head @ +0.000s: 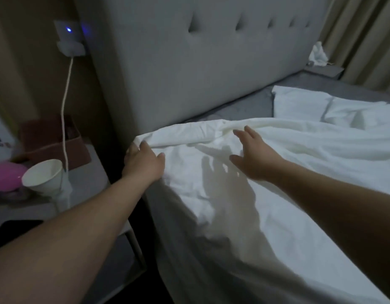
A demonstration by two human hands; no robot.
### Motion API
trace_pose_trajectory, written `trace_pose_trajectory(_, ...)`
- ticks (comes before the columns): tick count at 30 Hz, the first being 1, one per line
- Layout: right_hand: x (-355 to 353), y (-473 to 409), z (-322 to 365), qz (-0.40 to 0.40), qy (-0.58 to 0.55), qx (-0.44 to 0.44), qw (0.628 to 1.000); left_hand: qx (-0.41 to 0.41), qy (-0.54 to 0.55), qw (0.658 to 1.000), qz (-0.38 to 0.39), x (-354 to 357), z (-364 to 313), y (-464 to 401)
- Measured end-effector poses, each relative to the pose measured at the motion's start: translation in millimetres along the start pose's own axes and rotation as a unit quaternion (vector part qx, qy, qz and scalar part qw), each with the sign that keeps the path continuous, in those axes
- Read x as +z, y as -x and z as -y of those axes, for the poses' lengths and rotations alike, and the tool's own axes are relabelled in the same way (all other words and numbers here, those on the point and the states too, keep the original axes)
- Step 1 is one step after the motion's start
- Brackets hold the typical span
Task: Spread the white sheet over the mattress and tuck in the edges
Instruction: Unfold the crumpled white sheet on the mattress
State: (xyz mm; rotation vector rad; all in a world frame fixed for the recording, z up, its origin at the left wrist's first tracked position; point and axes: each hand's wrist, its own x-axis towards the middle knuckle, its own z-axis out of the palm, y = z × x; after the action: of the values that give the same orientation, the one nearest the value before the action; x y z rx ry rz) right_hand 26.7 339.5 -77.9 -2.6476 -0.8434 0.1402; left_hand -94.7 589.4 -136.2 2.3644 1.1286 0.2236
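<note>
At the bed's head corner, the person's left hand [143, 161] grips the crumpled white cotton sheet [244, 205] at its edge, while the right hand [253, 156], fingers spread, hovers just above it, the uncovered grey mattress [240, 105] lying beyond both.

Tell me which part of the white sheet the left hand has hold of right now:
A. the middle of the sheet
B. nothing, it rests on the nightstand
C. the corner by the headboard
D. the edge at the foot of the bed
C: the left hand grips the white sheet at its corner beside the headboard, while the right hand hovers open further in.
</note>
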Motion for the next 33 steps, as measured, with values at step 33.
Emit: trace_pose_trajectory(33, -102.7, 606.7, -378.5, -0.411, -0.49, 0.504, 0.58, 0.603, -0.247, 0.653, 0.385, 179.0, -352.0, 613.2)
